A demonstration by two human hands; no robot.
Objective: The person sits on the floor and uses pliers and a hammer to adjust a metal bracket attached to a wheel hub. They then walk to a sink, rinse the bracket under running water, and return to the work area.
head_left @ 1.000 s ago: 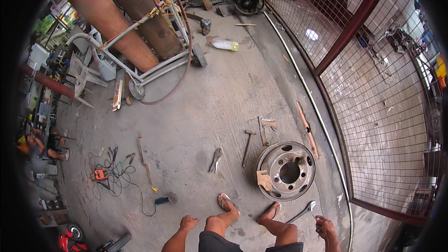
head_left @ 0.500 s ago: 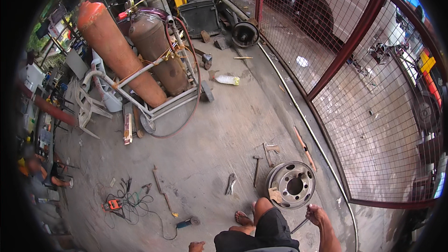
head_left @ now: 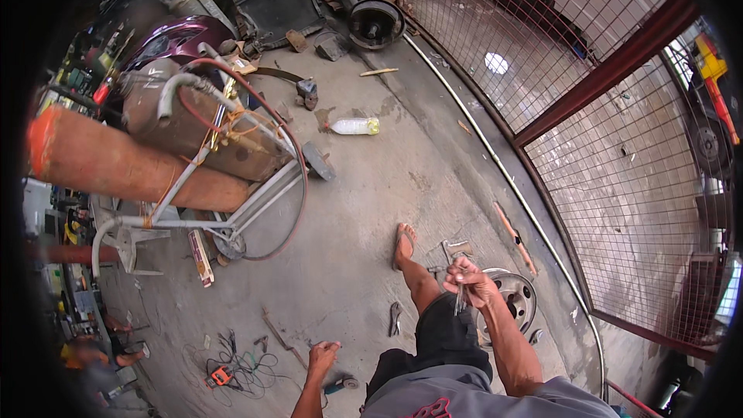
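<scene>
My right hand is raised in front of my right thigh, its fingers wrapped around a thin grey metal rod that points down; whether there is more than one rod is hard to tell. Behind that forearm lies a grey steel wheel rim, partly hidden. My left hand hangs at my left side with its fingers curled in and nothing visible in them. Below it on the floor is an angle grinder. A pair of locking pliers lies between my left hand and my leg.
Two gas cylinders lean on a grey tube cart at left, with a red hose looped beside it. A plastic bottle lies ahead. A cable tangle spreads at lower left. A red mesh fence and pale pipe run along the right.
I have stepped forward, one foot now well ahead. My right hand has come up from beside the wheel rim with the rod. My left hand has risen further into view. The view has turned and shifted forward.
</scene>
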